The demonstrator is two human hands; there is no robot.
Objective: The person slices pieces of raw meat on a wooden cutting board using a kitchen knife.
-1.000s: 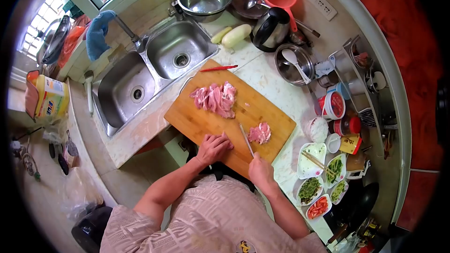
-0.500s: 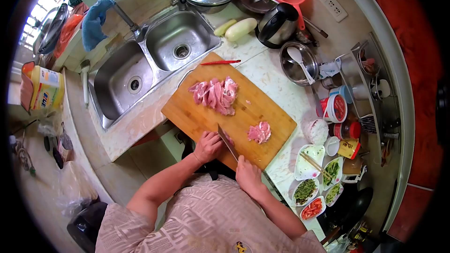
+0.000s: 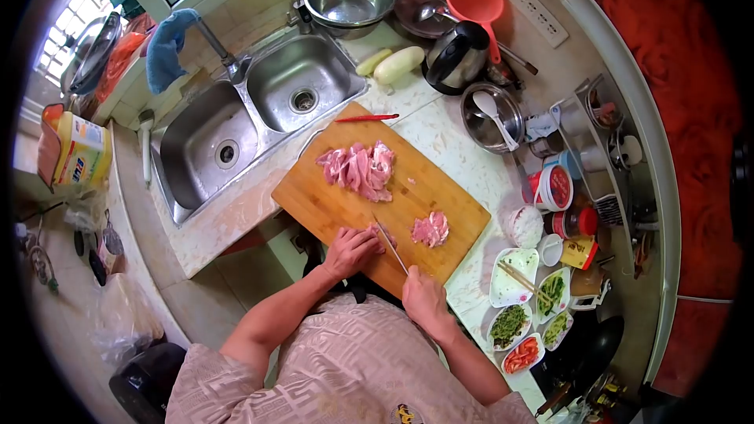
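Observation:
My right hand (image 3: 425, 297) is wrapped round the handle of a kitchen knife (image 3: 392, 246). The blade points away from me, over the near part of a wooden cutting board (image 3: 314, 206). Just left of the blade, the curled fingers of my left hand (image 3: 351, 253) press on a piece of raw meat (image 3: 380, 237), partly hidden by fingers and knife. Farther up the board lies a large pile of pink raw meat strips (image 3: 360, 170). A smaller heap of cut meat (image 3: 430, 229) sits right of the knife. One red chili pepper (image 3: 367, 118) rests at the board's far edge.
A double sink (image 3: 206, 149) lies to the left. Behind the board are a peeled pale gourd (image 3: 399, 65), an electric kettle (image 3: 457, 55) and a metal bowl (image 3: 491, 116). Dishes of chopped greens (image 3: 510, 326), red pepper (image 3: 521, 354) and chopsticks (image 3: 522, 280) stand at right.
The knife has turned more upright and shifted slightly right, with my right hand a little lower. My left hand stays beside the blade, slightly lower. The view has shifted a little.

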